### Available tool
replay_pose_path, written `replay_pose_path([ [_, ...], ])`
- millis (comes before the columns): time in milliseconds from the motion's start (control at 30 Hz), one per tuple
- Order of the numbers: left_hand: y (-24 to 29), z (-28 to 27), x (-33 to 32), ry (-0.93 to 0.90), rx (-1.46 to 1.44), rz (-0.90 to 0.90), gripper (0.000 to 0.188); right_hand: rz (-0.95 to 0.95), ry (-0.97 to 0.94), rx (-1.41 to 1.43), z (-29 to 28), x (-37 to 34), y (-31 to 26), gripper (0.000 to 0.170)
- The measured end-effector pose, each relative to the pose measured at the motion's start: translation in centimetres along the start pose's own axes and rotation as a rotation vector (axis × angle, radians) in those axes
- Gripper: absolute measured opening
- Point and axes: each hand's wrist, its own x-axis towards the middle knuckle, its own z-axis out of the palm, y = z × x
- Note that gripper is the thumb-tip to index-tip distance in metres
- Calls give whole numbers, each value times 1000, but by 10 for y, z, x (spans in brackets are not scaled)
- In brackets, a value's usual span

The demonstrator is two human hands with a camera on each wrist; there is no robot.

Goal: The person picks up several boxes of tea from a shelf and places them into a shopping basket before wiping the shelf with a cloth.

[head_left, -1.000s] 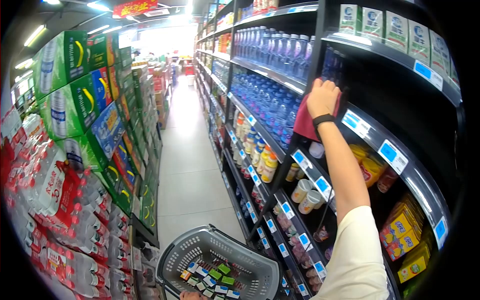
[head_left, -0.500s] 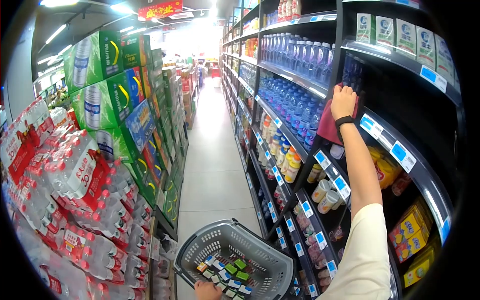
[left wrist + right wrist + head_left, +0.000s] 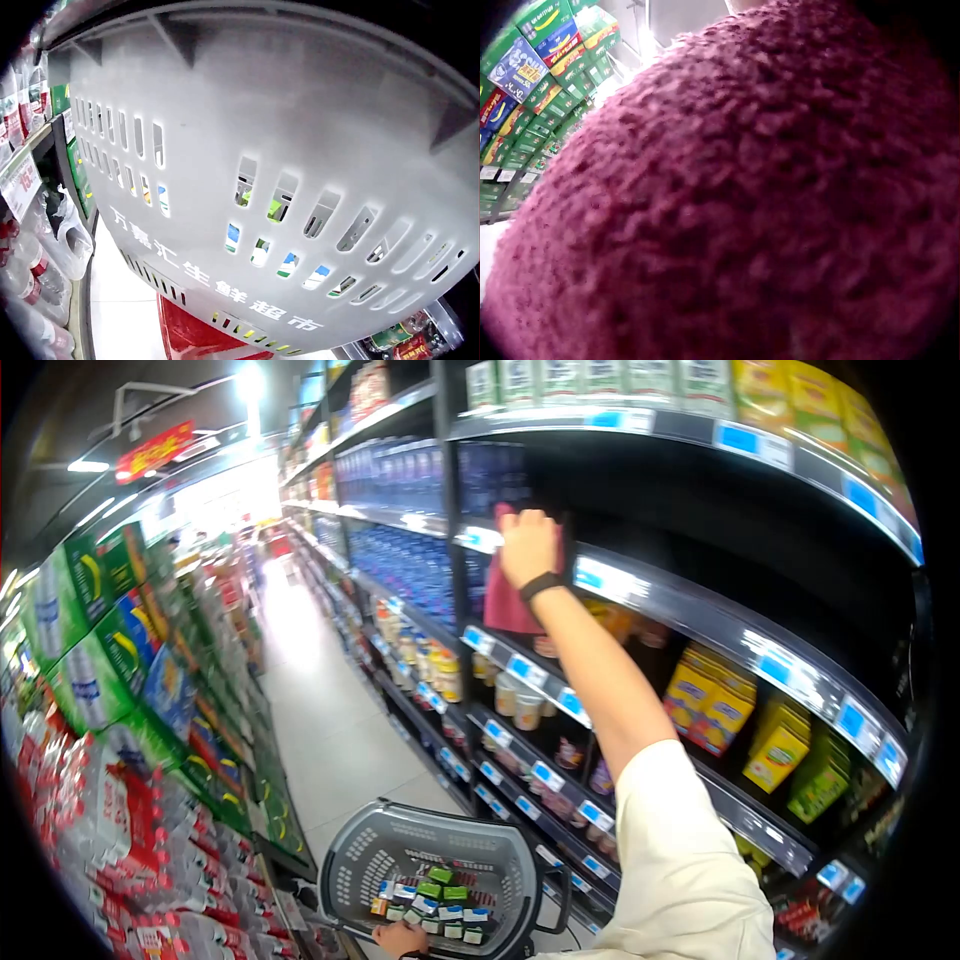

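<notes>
In the head view my right hand point(image 3: 530, 548), a dark band at its wrist, grips a dark red cloth point(image 3: 508, 605) at the front edge of a dark shelf point(image 3: 690, 615). The cloth hangs over that edge near an upright post. Its fuzzy weave fills most of the right wrist view, a large maroon surface point(image 3: 735, 195) that hides the fingers. Low in the head view my left hand point(image 3: 402, 938) holds the near rim of a grey shopping basket point(image 3: 350, 870). Small green, white and blue boxes point(image 3: 455, 893) lie inside. Only the basket's slotted wall point(image 3: 202, 202) shows in the left wrist view.
Blue bottles point(image 3: 400, 565) fill shelves left of the post. Cartons point(image 3: 600, 380) line the shelf above, yellow packs point(image 3: 710, 700) the one below. Across the aisle point(image 3: 310, 700) stand green boxed packs point(image 3: 75, 630) and shrink-wrapped bottles point(image 3: 110, 830).
The head view has swung to the right and tilted, showing more of the right-hand shelves. My right hand still grips the cloth near the same post; my left hand stays on the basket rim.
</notes>
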Motion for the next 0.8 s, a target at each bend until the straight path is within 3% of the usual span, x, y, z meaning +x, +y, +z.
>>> replay_pose_path([
  [67, -2, -8, 1, -30, 48, 33, 33, 25, -45, -24, -17, -9, 14, 16],
  [167, 9, -27, -9, -25, 147, 69, 37, 36, 56, -8, -44, -25, 36, 13],
  [367, -6, 1, 3, -92, 230, 116, 45, 14, 47, -53, -118, -65, 92, 17],
  [433, -17, 14, 8, -12, 191, 163, 46, 25, 15, -80, -150, -81, 115, 17],
  [667, -6, -9, -4, -47, 185, 166, 49, -20, 7, -126, -283, -144, 212, 9],
  [733, -7, -7, -4, 24, 235, 187, 52, -20, -35, -167, -316, -160, 238, 13],
  [800, -6, -6, -4, -46, 218, 160, 52, -8, -68, -210, -346, -173, 257, 18],
])
